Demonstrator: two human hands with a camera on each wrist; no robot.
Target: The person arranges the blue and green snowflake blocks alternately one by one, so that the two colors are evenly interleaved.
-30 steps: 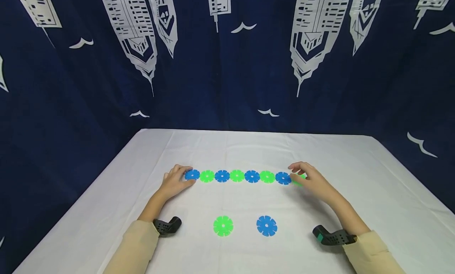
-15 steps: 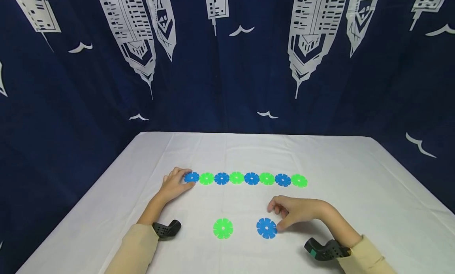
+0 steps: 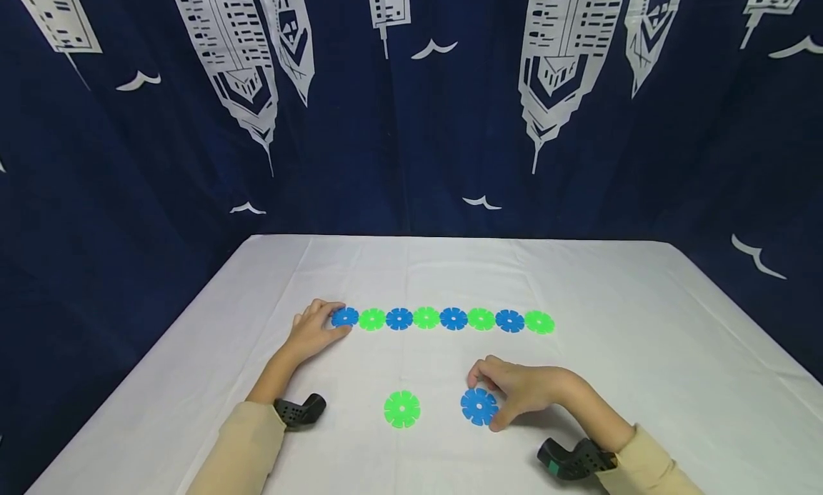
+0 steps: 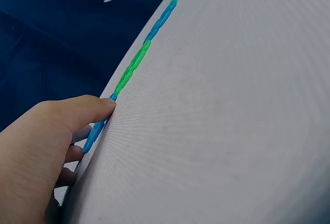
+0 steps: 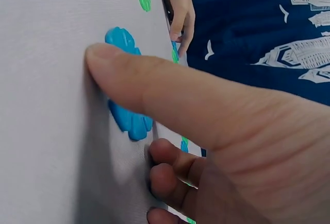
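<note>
A row of flower-shaped, notched plastic snowflake discs, blue and green by turns, lies across the white table in the head view. My left hand [image 3: 315, 331] holds the blue snowflake disc [image 3: 346, 316] at the row's left end, thumb on its near edge and fingers on the far edge. My right hand [image 3: 517, 391] is at a loose blue snowflake disc [image 3: 479, 407], with thumb and forefinger at opposite edges. The right wrist view shows the thumb [image 5: 154, 82] across that disc; the forefinger is hidden there. To its left lies a loose green snowflake disc [image 3: 401, 409].
The green disc [image 3: 539, 322] ends the row on the right. A white cloth [image 3: 617, 302] covers the table, and a dark blue curtain [image 3: 398, 159] with printed white buildings hangs behind its far edge. Each wrist wears a black camera band [image 3: 301, 411].
My right hand has come from the row's right-end green disc toward me and left, to the loose blue disc, and its fingers now close about it. My left hand has stayed put.
</note>
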